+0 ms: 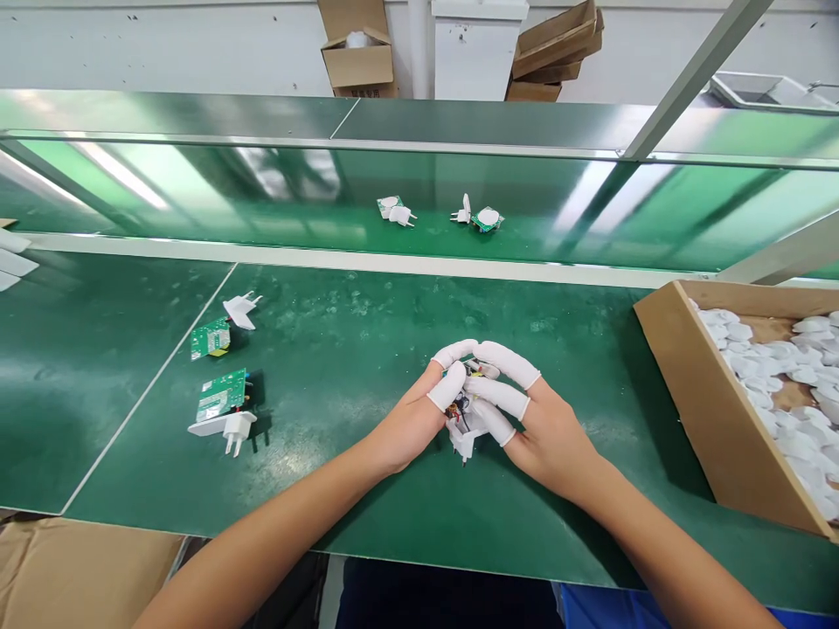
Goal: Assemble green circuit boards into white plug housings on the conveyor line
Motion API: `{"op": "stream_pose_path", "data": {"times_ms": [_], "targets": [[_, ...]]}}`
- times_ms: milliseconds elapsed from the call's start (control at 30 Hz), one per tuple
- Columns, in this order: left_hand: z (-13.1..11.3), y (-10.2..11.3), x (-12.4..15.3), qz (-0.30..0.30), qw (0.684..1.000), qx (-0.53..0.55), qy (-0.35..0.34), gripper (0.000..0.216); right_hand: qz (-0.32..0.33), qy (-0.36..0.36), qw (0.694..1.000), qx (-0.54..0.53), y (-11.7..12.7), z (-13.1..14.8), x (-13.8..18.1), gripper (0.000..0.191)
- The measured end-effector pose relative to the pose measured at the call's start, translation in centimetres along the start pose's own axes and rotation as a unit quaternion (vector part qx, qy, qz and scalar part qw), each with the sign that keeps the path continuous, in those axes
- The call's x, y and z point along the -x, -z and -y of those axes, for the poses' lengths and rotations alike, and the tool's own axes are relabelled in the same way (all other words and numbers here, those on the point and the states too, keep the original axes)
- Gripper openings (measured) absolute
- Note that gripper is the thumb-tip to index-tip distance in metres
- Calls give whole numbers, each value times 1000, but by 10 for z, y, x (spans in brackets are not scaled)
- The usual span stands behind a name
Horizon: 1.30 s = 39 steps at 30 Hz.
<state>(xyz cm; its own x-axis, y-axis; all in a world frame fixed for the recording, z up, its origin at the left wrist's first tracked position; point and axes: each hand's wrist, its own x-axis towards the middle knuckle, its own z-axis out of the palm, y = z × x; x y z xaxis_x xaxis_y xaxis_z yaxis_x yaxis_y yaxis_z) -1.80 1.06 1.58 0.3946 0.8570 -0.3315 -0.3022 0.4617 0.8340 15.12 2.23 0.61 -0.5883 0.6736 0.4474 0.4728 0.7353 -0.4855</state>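
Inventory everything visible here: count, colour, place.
Held plug assembly: one, mostly white, centre
Near plug units: two, white and green, left
Far plug units: two, white and green, back
Parts carton: one, brown, right
Small parts: many, white, inside it
Flat pieces: several, white, left edge
Workbench: one, green, centre
Shelf: one, green, behind
Frame: one, pale, back
Open box: one, brown, top
Stacked cartons: several, brown, top
Container: one, white, top
Cardboard: one, brown, bottom left
Left hand: one, white finger covers, centre
Right hand: one, white finger covers, centre
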Motion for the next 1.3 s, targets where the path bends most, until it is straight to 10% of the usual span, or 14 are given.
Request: {"op": "stream_pose_path", "data": {"times_ms": [567, 800, 1300], "targets": [[7, -8, 4, -8, 997, 72, 0, 51, -101, -73, 984, -128, -13, 9, 3, 34], [-1, -5, 1, -39, 988, 147, 39, 41, 39, -102, 988, -105, 3, 0, -2, 77], [9, -5, -1, 34, 997, 49, 44, 55, 119, -51, 990, -51, 10, -5, -7, 66]]}}
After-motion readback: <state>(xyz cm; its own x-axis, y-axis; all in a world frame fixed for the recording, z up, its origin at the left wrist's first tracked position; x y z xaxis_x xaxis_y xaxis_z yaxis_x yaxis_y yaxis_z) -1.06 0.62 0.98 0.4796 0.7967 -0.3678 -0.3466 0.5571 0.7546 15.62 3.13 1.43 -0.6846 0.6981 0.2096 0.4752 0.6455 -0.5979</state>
